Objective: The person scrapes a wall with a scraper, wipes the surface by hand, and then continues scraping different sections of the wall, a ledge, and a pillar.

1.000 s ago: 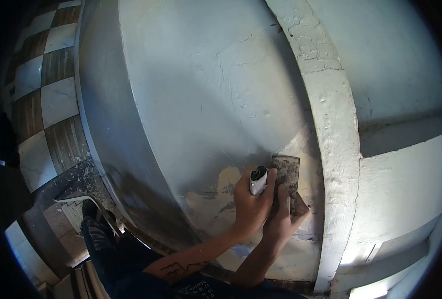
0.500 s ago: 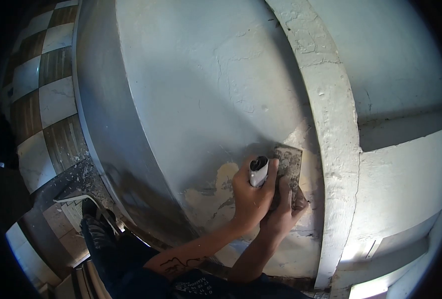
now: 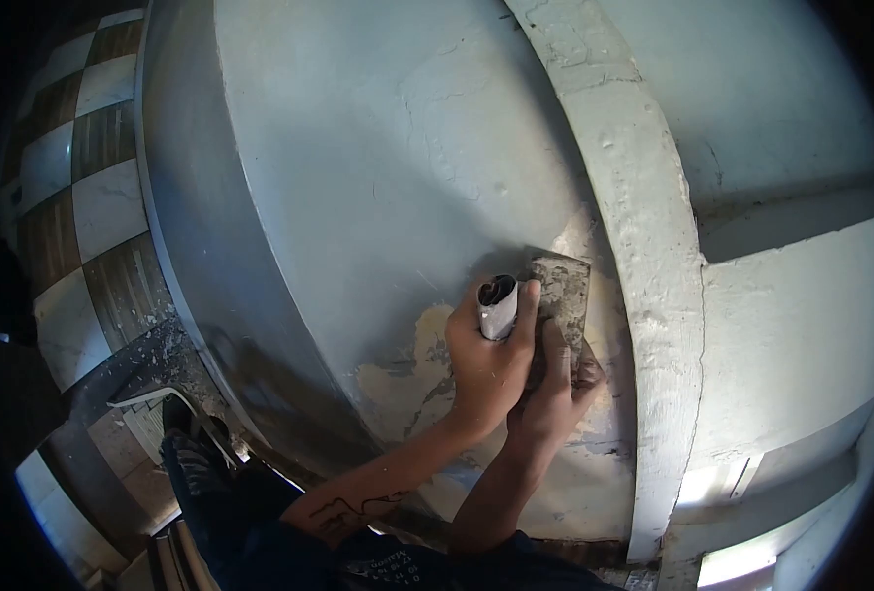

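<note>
My left hand [image 3: 488, 360] is closed around the pale, tube-like handle [image 3: 498, 313] of a scraper, whose dark hollow end points up out of the fist. Beside it, the scraper's flat rectangular blade [image 3: 562, 291], stained grey and crusted, lies against the wall. My right hand [image 3: 547, 404] grips the blade's lower part, with fingers laid over its face. How the handle joins the blade is hidden by my hands. Around them the pale blue-grey wall [image 3: 358, 177] shows cream patches [image 3: 432, 340] where paint is gone.
A raised, rough-painted ridge [image 3: 654, 227] runs along the wall just right of the blade. At left is a checkered tile floor [image 3: 107, 202], with flakes of debris [image 3: 166, 340] near the wall's base. My foot [image 3: 186, 419] stands beside a bent pale strip [image 3: 146, 396].
Both hands and the scraper have slid a little up the wall, closer to its upper bare patch. The whole view has shifted slightly. Both grips look the same.
</note>
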Action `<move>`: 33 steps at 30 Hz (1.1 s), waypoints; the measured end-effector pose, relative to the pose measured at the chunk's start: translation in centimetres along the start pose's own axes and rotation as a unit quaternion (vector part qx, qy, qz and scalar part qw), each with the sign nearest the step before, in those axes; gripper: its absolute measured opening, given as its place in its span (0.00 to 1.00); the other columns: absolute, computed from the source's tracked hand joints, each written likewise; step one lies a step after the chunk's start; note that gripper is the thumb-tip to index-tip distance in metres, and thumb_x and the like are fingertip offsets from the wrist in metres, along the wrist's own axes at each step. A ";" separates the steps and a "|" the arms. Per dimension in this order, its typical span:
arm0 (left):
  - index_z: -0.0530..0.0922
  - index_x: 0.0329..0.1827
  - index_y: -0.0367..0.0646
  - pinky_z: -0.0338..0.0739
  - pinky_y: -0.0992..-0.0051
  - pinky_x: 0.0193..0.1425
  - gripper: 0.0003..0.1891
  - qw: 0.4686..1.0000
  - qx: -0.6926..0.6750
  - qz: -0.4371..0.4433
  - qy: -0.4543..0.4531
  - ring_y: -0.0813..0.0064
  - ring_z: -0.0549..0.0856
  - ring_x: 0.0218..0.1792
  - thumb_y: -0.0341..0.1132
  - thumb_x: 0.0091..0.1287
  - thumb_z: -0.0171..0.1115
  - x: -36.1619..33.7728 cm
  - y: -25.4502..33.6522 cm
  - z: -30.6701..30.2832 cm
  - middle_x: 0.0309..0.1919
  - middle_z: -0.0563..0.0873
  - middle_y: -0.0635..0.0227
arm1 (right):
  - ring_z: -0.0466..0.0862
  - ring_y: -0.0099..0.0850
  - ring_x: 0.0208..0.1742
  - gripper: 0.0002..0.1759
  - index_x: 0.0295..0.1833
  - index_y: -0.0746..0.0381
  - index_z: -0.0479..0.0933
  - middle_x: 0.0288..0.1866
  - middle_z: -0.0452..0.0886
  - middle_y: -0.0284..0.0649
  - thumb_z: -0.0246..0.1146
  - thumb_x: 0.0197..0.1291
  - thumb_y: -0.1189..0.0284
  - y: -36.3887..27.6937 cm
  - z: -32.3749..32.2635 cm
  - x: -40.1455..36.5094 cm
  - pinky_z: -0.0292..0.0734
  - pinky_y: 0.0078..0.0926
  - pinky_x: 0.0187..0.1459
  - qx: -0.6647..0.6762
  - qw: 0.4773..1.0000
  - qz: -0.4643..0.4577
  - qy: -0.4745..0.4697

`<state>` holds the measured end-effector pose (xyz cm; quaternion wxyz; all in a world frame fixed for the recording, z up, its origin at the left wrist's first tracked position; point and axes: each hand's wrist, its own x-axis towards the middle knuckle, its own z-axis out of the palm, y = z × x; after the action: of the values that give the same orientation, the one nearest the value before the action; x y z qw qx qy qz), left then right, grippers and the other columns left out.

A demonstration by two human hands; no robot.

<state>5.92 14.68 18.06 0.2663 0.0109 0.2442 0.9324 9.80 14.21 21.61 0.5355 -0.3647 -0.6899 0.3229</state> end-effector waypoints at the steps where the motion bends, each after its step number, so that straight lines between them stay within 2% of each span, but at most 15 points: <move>1: 0.75 0.25 0.38 0.66 0.83 0.25 0.10 1.000 0.003 -0.001 0.000 0.90 0.72 0.23 0.32 0.62 0.62 -0.6 -0.3 -0.1 0.19 0.76 0.77 | 0.75 0.20 0.26 0.06 0.32 0.73 0.77 0.27 0.79 0.36 0.62 0.54 0.78 0.3 -0.6 -0.1 0.70 0.17 0.29 -0.012 0.998 -0.014 -0.053; 3: 0.74 0.25 0.39 0.66 0.83 0.25 0.11 0.999 -0.003 0.019 0.038 0.90 0.72 0.23 0.34 0.62 0.63 -1.3 -0.4 -0.1 0.20 0.76 0.77 | 0.74 0.19 0.25 0.06 0.33 0.73 0.77 0.28 0.79 0.36 0.61 0.54 0.78 0.7 -1.0 -0.1 0.70 0.17 0.28 -0.051 0.998 -0.035 -0.026; 5: 0.74 0.25 0.39 0.66 0.83 0.25 0.11 0.999 -0.007 0.034 0.031 0.90 0.72 0.24 0.35 0.62 0.63 0.0 -0.2 0.4 0.20 0.76 0.78 | 0.76 0.19 0.27 0.07 0.35 0.74 0.77 0.30 0.80 0.37 0.61 0.55 0.78 0.1 -1.0 0.5 0.71 0.16 0.31 -0.069 0.995 -0.011 -0.075; 6: 0.74 0.25 0.39 0.67 0.83 0.26 0.11 0.999 -0.013 0.044 0.023 0.90 0.72 0.24 0.35 0.62 0.63 0.4 0.0 0.7 0.21 0.76 0.78 | 0.76 0.19 0.29 0.07 0.36 0.74 0.77 0.31 0.80 0.37 0.60 0.55 0.79 -0.3 0.6 0.5 0.70 0.15 0.32 0.017 1.000 -0.002 -0.023; 9: 0.74 0.26 0.38 0.67 0.83 0.26 0.11 0.999 -0.025 0.012 0.016 0.89 0.73 0.24 0.35 0.62 0.63 0.5 1.3 0.7 0.22 0.77 0.78 | 0.77 0.19 0.31 0.08 0.37 0.74 0.78 0.32 0.81 0.37 0.60 0.55 0.79 -0.2 0.3 0.9 0.71 0.16 0.33 0.025 0.998 -0.026 -0.060; 10: 0.74 0.26 0.39 0.67 0.83 0.26 0.11 0.998 -0.035 0.027 0.038 0.89 0.73 0.24 0.35 0.62 0.63 -0.2 0.6 0.6 0.21 0.76 0.78 | 0.77 0.20 0.31 0.08 0.38 0.74 0.78 0.33 0.81 0.38 0.60 0.55 0.79 -0.4 0.4 0.1 0.72 0.17 0.33 0.004 0.999 -0.017 -0.030; 15: 0.75 0.26 0.39 0.67 0.82 0.26 0.10 0.999 -0.021 0.000 0.024 0.89 0.73 0.24 0.34 0.61 0.64 -0.7 0.4 -0.1 0.22 0.77 0.77 | 0.78 0.23 0.34 0.10 0.41 0.75 0.76 0.36 0.81 0.42 0.61 0.54 0.79 0.1 -0.4 -0.3 0.73 0.20 0.39 -0.010 0.999 -0.006 -0.052; 17: 0.75 0.26 0.39 0.67 0.82 0.26 0.09 1.000 -0.016 -0.010 0.010 0.89 0.73 0.24 0.33 0.62 0.63 0.0 0.8 0.1 0.22 0.77 0.77 | 0.78 0.25 0.37 0.12 0.41 0.75 0.75 0.38 0.80 0.44 0.62 0.54 0.79 0.5 0.2 -0.1 0.73 0.21 0.41 -0.010 0.999 0.036 0.034; 18: 0.75 0.26 0.39 0.66 0.82 0.25 0.09 1.000 -0.019 -0.009 0.018 0.89 0.72 0.23 0.33 0.62 0.63 0.1 0.6 0.2 0.21 0.76 0.77 | 0.77 0.25 0.38 0.12 0.42 0.76 0.74 0.39 0.79 0.44 0.63 0.53 0.78 0.2 0.2 -0.3 0.73 0.21 0.41 0.009 1.000 0.027 -0.003; 22: 0.74 0.27 0.40 0.66 0.83 0.25 0.09 0.999 -0.030 0.010 0.032 0.89 0.71 0.23 0.33 0.62 0.63 -0.3 0.0 0.0 0.20 0.76 0.78 | 0.77 0.24 0.35 0.11 0.41 0.75 0.75 0.37 0.80 0.43 0.63 0.54 0.78 0.6 0.0 -0.2 0.73 0.22 0.39 0.018 1.000 -0.004 -0.014; 24: 0.74 0.26 0.40 0.66 0.83 0.24 0.09 1.000 -0.022 0.000 0.014 0.90 0.72 0.22 0.33 0.62 0.63 0.2 -0.5 -0.2 0.20 0.76 0.78 | 0.77 0.23 0.33 0.09 0.39 0.74 0.77 0.35 0.81 0.42 0.62 0.54 0.79 0.6 -0.5 0.4 0.73 0.21 0.38 -0.041 0.997 0.005 -0.061; 28: 0.74 0.26 0.40 0.65 0.83 0.24 0.10 1.000 -0.024 -0.002 0.004 0.90 0.71 0.22 0.33 0.62 0.63 -0.1 -0.3 -0.5 0.20 0.76 0.78 | 0.77 0.22 0.31 0.07 0.36 0.74 0.77 0.32 0.81 0.40 0.62 0.54 0.80 0.6 -0.1 -0.3 0.72 0.19 0.34 0.017 0.998 0.019 -0.065; 30: 0.75 0.26 0.39 0.65 0.83 0.23 0.10 1.000 0.003 0.013 0.023 0.90 0.71 0.22 0.33 0.62 0.63 -0.6 -0.2 -0.4 0.20 0.76 0.78 | 0.77 0.21 0.30 0.07 0.35 0.75 0.77 0.31 0.81 0.38 0.61 0.54 0.80 1.0 -0.3 -0.4 0.71 0.17 0.31 -0.023 0.999 -0.036 -0.034; 33: 0.75 0.26 0.38 0.65 0.83 0.24 0.10 0.999 -0.009 0.040 0.018 0.89 0.71 0.22 0.33 0.62 0.62 0.5 0.0 0.4 0.20 0.77 0.77 | 0.78 0.21 0.31 0.08 0.37 0.75 0.77 0.33 0.81 0.39 0.61 0.54 0.80 0.4 -0.2 0.7 0.72 0.17 0.32 -0.043 0.997 -0.023 -0.061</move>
<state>5.54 15.05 18.36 0.2239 0.0015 0.2402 0.9446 9.97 15.06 21.68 0.4836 -0.3508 -0.7427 0.3025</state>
